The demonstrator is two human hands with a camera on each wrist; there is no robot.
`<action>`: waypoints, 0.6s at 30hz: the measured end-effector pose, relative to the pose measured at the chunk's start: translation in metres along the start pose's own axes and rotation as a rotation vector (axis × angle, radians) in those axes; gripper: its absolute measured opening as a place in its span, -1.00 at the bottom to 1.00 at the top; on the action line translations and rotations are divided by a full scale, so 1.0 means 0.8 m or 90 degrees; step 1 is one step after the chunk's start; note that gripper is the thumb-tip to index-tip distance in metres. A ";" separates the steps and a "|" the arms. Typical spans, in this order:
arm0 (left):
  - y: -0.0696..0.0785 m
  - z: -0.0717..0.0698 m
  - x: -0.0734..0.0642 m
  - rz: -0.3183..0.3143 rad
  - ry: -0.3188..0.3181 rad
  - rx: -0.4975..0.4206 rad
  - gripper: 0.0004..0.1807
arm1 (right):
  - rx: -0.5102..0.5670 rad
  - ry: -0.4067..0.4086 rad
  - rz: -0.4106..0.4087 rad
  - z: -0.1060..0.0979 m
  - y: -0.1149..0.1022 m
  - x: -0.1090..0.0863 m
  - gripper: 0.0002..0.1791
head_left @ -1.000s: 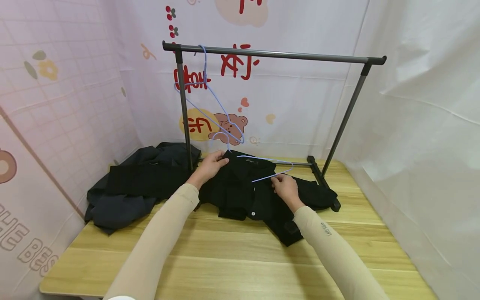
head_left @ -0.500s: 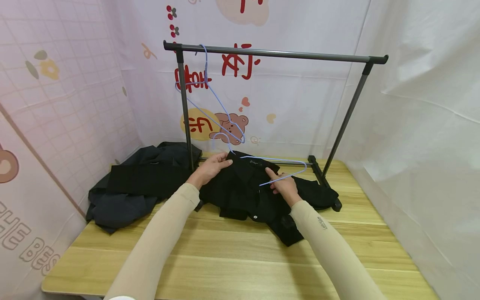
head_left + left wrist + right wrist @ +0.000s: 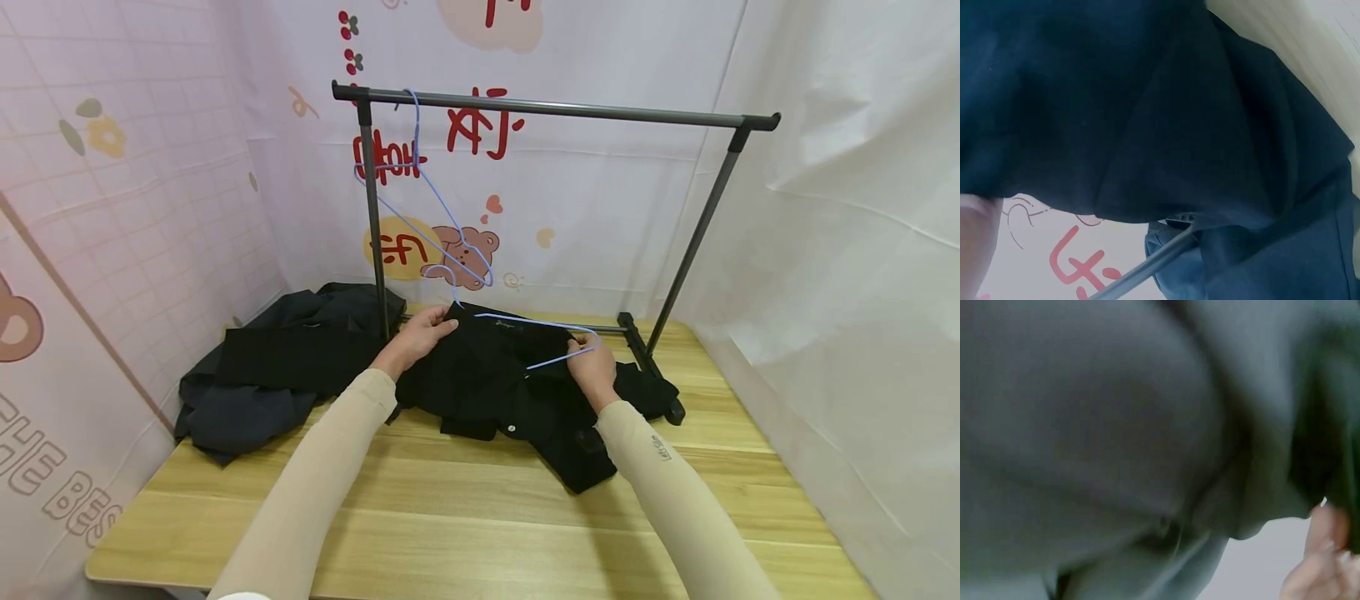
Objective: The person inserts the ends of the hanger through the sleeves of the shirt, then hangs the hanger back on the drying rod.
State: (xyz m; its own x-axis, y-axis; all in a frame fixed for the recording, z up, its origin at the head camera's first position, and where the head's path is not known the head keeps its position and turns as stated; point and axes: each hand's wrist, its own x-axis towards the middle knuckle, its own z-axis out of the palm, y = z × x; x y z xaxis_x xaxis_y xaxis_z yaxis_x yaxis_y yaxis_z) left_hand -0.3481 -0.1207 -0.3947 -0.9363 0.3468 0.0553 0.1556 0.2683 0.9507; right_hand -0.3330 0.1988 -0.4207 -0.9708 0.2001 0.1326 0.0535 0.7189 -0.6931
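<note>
A black garment (image 3: pixel 480 375) with a small label inside its upper edge and a white button lies bunched on the table. A light blue clothes hanger (image 3: pixel 536 322) reaches partly into it; its hook stands above the garment's upper left corner, and its right end shows outside the cloth. My left hand (image 3: pixel 420 337) pinches that upper left corner beside the hook. At the upper right edge, my right hand (image 3: pixel 595 368) grips the cloth close to the hanger's exposed end. Dark cloth (image 3: pixel 1147 119) fills most of the left wrist view, and blurred cloth (image 3: pixel 1097 425) covers the right wrist view.
A grey garment rack (image 3: pixel 555 108) stands across the back of the wooden table (image 3: pixel 450 525). Another blue hanger (image 3: pixel 438 196) hangs from its left end. Dark folded clothing (image 3: pixel 277 375) lies at the left, against the rack's post.
My right hand leaves its lower hold, reaches up past the hanger's end, and now grips the garment's upper right edge, drawn out to the right. My left hand stays at the corner.
</note>
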 end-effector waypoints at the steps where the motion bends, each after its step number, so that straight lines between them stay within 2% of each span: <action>1: -0.002 0.000 0.000 0.008 0.016 0.019 -0.46 | 0.000 0.012 -0.032 -0.002 0.005 0.003 -0.68; 5: -0.009 0.000 0.001 0.043 0.075 0.099 -0.77 | -0.007 0.031 -0.126 -0.015 0.018 0.013 -0.67; 9: -0.012 0.000 0.002 0.057 0.099 0.152 -0.83 | 0.002 0.000 -0.175 -0.037 0.016 0.018 -0.64; 12: -0.013 -0.001 0.003 0.063 0.101 0.179 -0.82 | 0.033 -0.049 -0.175 -0.055 0.014 0.022 -0.61; 15: -0.015 0.001 0.005 0.088 0.104 0.228 -0.82 | 0.074 -0.091 -0.141 -0.068 0.010 0.024 -0.60; 18: -0.018 0.007 0.008 0.135 0.123 0.294 -0.84 | 0.070 -0.068 -0.124 -0.068 -0.002 0.022 -0.62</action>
State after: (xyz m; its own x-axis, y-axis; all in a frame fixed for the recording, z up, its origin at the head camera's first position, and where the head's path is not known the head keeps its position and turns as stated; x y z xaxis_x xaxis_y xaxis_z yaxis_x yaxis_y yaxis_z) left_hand -0.3546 -0.1169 -0.4096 -0.9031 0.2768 0.3283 0.4294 0.5927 0.6814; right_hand -0.3371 0.2374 -0.3791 -0.9798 -0.0107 0.1997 -0.1572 0.6587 -0.7358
